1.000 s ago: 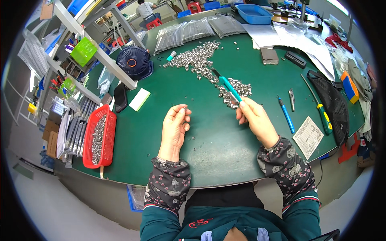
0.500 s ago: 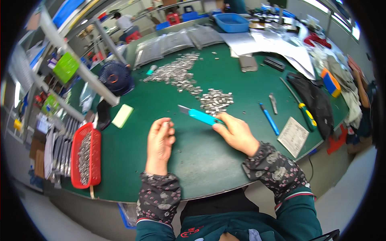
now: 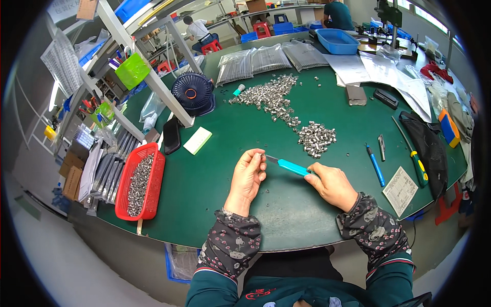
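Note:
In my right hand (image 3: 331, 185) is a teal utility knife (image 3: 294, 167), its blade pointing left. My left hand (image 3: 246, 176) pinches a small metal sleeve (image 3: 262, 154) between thumb and fingertips, mostly covered by them. The blade tip reaches the left fingertips; whether it touches the sleeve I cannot tell. Beyond my hands lies a small heap of short metal sleeves (image 3: 317, 139). A larger spread of the same sleeves (image 3: 268, 97) lies farther back on the green tabletop (image 3: 220, 204).
A red basket (image 3: 157, 176) of small metal parts stands at the left. Near it are a black phone (image 3: 172, 136), a notepad (image 3: 197, 140) and a dark fan (image 3: 193, 93). A blue pen (image 3: 375, 165), a screwdriver (image 3: 418, 166) and a paper card (image 3: 400, 190) lie right.
The knife blade has come down to my left fingertips, which were apart from it before. My view has shifted left, so the table things appear farther right.

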Available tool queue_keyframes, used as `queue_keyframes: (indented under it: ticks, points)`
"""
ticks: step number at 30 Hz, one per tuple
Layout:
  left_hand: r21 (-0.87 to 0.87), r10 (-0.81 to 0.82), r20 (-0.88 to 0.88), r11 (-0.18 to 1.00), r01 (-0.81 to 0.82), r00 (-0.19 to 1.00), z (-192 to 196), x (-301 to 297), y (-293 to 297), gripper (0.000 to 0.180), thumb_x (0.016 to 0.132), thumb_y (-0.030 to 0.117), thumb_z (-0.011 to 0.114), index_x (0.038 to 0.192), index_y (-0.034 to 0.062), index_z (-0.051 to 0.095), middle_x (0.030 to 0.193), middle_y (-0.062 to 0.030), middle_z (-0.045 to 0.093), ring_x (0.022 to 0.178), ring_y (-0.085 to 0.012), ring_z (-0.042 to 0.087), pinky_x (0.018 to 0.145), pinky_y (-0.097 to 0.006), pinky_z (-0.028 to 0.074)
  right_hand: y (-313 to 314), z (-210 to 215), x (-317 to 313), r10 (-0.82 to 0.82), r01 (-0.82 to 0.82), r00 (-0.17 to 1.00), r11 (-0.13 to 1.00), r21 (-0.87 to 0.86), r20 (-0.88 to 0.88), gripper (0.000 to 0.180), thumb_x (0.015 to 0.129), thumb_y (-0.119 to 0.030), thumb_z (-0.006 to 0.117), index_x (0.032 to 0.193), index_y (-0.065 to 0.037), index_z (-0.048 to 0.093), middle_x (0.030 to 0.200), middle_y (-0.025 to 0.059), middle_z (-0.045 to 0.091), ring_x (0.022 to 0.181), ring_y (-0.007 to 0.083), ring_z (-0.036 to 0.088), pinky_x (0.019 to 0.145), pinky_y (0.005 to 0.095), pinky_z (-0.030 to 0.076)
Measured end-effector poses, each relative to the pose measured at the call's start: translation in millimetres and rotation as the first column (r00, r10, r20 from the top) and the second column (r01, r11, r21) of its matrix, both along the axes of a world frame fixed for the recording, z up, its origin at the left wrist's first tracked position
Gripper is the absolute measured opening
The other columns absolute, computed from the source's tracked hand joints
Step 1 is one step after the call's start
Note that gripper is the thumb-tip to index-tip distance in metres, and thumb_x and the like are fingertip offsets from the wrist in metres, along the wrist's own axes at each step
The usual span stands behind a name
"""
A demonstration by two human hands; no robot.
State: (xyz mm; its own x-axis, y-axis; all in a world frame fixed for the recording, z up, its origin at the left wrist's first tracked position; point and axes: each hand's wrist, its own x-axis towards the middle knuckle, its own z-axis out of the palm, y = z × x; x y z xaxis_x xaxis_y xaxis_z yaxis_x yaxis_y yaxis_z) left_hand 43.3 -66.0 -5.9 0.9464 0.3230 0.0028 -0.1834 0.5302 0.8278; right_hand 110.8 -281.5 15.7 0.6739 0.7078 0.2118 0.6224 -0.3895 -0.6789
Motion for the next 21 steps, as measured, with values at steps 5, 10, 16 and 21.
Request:
queue_keyframes:
  ticks: [5,10,16,21]
  points:
    - [0.006,0.001,-0.007,1.0,-0.001,1.0,1.5,0.7,-2.8,0.012,0.087,0.015,0.053,0.094,0.0059,0.055,0.079,0.0009,0.05,0.065,-0.006,0.046,0.046,-0.017,0.036,1.0,-2.3,-0.5,0.018,-0.019,1.0,1.0,0.02,0.02,0.028,0.085,-0.03,0.051,0.086,-0.002,0.053,0.071,0.0157,0.057,0.067,0.0357,0.055,0.058,0.0439,0.041]
    - [0.022,0.019,-0.03,1.0,-0.018,0.999,0.9,0.4,-5.1,0.012,0.087,0.015,0.053,0.093,0.0052,0.056,0.077,0.0012,0.05,0.064,-0.0057,0.046,0.045,-0.016,0.035,2.0,-4.3,-0.4,0.022,-0.022,1.0,1.0,0.003,0.013,0.029,0.086,-0.031,0.05,0.085,-0.002,0.053,0.07,0.0157,0.057,0.067,0.0357,0.055,0.058,0.0438,0.041]
    - [0.055,0.042,-0.048,0.998,-0.039,0.998,-0.9,0.2,-5.4,0.013,0.086,0.017,0.055,0.091,0.0042,0.056,0.074,0.0014,0.05,0.061,-0.005,0.045,0.043,-0.015,0.034,1.3,-1.7,-1.4,0.015,-0.014,0.998,1.0,-0.019,0.058,0.03,0.086,-0.032,0.05,0.085,-0.002,0.053,0.07,0.0156,0.057,0.067,0.0354,0.055,0.059,0.0437,0.042]
    - [0.071,0.062,-0.065,0.996,-0.058,0.996,-1.6,0.9,-6.9,0.015,0.086,0.018,0.056,0.09,0.0043,0.056,0.071,0.0015,0.05,0.06,-0.0043,0.045,0.043,-0.015,0.034,1.1,-1.8,-1.2,-0.012,0.018,0.988,0.999,-0.036,0.153,0.03,0.084,-0.033,0.051,0.084,-0.003,0.053,0.074,0.0136,0.058,0.068,0.0334,0.056,0.059,0.0428,0.043]
